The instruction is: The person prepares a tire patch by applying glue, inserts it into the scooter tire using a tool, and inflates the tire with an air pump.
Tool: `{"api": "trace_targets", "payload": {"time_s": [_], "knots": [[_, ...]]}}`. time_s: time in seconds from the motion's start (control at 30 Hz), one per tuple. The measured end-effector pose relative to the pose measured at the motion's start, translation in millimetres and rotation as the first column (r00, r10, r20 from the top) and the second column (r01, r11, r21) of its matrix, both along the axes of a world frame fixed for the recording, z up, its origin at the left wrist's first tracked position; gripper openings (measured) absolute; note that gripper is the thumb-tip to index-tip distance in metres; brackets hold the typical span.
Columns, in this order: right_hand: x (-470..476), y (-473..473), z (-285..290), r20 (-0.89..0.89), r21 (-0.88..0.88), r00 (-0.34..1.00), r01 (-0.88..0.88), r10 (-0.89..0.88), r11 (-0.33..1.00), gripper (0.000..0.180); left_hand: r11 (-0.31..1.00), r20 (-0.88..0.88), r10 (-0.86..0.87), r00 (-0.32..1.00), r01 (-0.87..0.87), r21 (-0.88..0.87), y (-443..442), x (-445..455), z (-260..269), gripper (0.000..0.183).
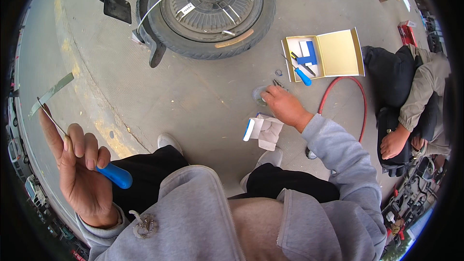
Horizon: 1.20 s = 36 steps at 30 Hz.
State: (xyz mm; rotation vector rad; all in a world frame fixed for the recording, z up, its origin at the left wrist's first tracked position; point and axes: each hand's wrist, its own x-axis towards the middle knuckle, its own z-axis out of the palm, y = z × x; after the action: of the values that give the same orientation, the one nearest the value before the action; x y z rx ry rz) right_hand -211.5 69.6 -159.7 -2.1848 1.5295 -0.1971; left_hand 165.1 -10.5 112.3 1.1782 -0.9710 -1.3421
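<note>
My left hand (pixel 85 174), raised at the left, grips a blue-handled tool (pixel 115 175) with a thin metal shank. A flat grey-green strip (pixel 52 94) is at the tip of this shank, near my index finger. My right hand (pixel 284 105) reaches down to a small round clear container (pixel 259 95) on the ground, its fingertips at the rim; whether they pinch anything is hidden. Just beyond those fingers lie pliers (pixel 279 84), partly covered by the hand. An opened white and blue carton (pixel 266 132) rests below my right hand.
Ahead, a scooter's hub-motor wheel (pixel 214 11) has an orange-brown patch (pixel 235 39) on its tyre. An open box (pixel 340 54) holds a utility knife (pixel 302 64); a blue-handled tool (pixel 303 77) leans over its edge. A red hose (pixel 363 105) curves near a crouching person (pixel 417 90).
</note>
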Motion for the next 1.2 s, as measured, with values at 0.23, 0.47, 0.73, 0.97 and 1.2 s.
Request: {"api": "trace_targets", "payload": {"time_s": [0.23,0.47,0.73,0.97,1.2], "knots": [[6,-9,4,-0.198,0.020,0.962,-0.186,0.186,0.982,0.020,0.997,-0.114,0.051,0.992,-0.044,0.064,-15,-6,2,0.072],[9,0,-2,-0.162,-0.049,0.985,-0.061,0.052,0.997,0.021,0.994,-0.147,0.072,0.987,-0.059,0.093,-19,-8,2,0.070],[15,-3,12,-0.186,0.193,0.982,0.072,-0.035,0.978,0.032,0.994,-0.142,0.104,0.984,-0.097,0.052,-8,-8,6,0.070],[-21,-96,45,0.186,-0.194,0.894,0.440,-0.408,0.877,0.059,0.992,-0.053,0.124,0.991,-0.124,-0.003,-5,-6,8,0.069],[-20,-203,14,0.405,0.634,0.091,0.689,-0.910,0.351,0.062,0.995,0.013,0.093,0.996,-0.092,-0.045,-4,-2,6,0.067]]}}
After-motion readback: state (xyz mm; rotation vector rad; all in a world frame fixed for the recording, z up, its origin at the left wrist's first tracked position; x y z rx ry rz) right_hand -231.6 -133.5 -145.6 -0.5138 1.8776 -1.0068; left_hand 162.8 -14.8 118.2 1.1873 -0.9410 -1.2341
